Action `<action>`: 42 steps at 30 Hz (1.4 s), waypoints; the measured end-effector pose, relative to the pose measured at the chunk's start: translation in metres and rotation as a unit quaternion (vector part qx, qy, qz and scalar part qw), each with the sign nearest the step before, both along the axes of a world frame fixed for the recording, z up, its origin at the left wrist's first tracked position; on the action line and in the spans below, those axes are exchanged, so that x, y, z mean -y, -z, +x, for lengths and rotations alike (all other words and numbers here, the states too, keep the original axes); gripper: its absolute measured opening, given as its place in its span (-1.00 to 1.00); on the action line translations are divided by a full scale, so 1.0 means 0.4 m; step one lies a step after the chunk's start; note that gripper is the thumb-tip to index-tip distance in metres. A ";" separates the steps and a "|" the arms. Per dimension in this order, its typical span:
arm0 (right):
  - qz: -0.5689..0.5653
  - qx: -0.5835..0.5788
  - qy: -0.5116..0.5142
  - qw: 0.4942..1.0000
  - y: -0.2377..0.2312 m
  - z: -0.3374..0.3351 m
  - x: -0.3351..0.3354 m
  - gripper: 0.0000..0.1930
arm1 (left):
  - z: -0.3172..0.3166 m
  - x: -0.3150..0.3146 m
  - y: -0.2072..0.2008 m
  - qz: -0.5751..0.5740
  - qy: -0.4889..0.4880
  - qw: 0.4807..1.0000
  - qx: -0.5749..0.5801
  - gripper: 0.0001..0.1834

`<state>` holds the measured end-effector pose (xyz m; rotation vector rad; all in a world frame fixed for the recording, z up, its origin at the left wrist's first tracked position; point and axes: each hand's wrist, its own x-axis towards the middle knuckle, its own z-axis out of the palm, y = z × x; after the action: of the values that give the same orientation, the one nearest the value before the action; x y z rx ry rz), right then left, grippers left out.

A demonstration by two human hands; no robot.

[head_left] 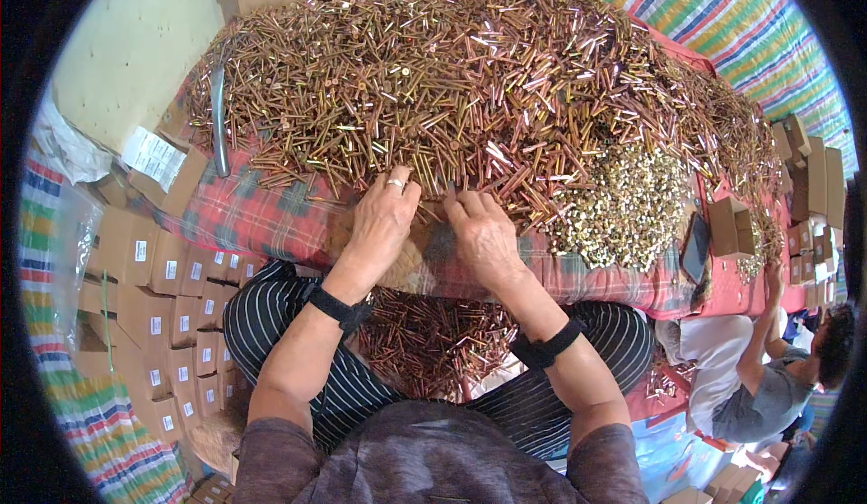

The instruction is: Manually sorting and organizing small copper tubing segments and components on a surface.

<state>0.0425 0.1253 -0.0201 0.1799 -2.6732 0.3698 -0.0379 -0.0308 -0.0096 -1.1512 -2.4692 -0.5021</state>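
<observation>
A wide heap of thin copper- and brass-coloured metal rods (379,88) covers the table, which is draped in a red and green plaid cloth (235,201). At the heap's near edge, my left hand (381,219) has its fingers curled down among the rods, a ring on one finger. Just to its right my right hand (485,233) is closed, thumb and fingers together at the rods. What either hand pinches is too small and hidden to make out. A pile of small brassy nut-like pieces (623,210) lies right of my right hand.
More rods (438,341) fill a space below the table edge between my knees. Stacked cardboard boxes (163,314) stand at left. A curved metal strip (219,120) lies on the heap's left; a dark phone-like slab (694,247) and open carton (730,228) sit right, near another person (768,378).
</observation>
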 end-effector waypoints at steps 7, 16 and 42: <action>0.064 -0.012 -0.033 0.997 0.007 -0.016 -0.006 -0.78 | 0.015 0.032 -0.012 -0.013 0.057 0.998 0.037 -0.92; -0.147 0.007 0.044 0.988 -0.014 0.027 -0.001 -0.75 | 0.038 0.037 -0.026 0.191 -0.072 0.961 0.189 -0.85; -0.722 -0.004 0.063 0.689 -0.041 0.103 -0.043 -0.87 | 0.129 -0.036 -0.018 0.357 0.086 0.569 0.736 -0.67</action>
<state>0.0838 0.1423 -0.0036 -0.4779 -1.5922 2.1559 0.0136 -0.0163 -0.0023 -0.4856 -2.3386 -3.1894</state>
